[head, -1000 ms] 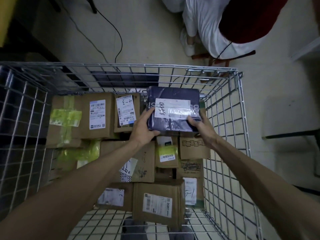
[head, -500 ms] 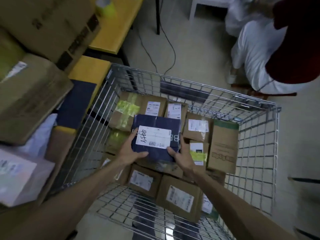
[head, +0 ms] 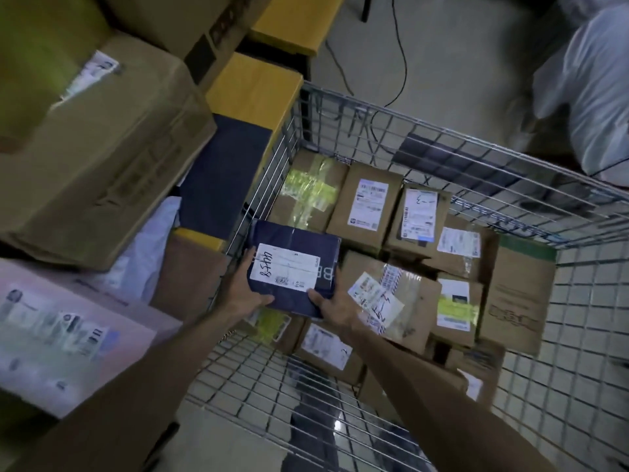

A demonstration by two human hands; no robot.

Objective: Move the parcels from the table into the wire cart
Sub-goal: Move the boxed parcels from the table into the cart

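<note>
A dark blue parcel (head: 299, 247) with a white handwritten label is held inside the wire cart (head: 510, 172), near its left wall, above the cardboard parcels lying there. My left hand (head: 243, 292) grips its near left corner, thumb on top. My right hand (head: 335, 306) grips the near right corner. Several brown parcels fill the cart, among them one with yellow-green tape (head: 308, 192) and one with a white label (head: 369, 202). More parcels remain on the yellow table (head: 252, 86) at the left: a big brown carton (head: 102, 155) and a pale pink box (head: 58, 335).
A person in white clothing (head: 592, 97) sits beyond the cart's far right corner. A black cable (head: 403, 59) trails over the floor behind the cart. The cart's left wall presses against the table edge. A white plastic bag (head: 149, 240) lies between the table's boxes.
The blue parcel, still in both hands, moved from the cart's far right side toward its left wall and lower. My view swung left, bringing the table and its boxes into sight.
</note>
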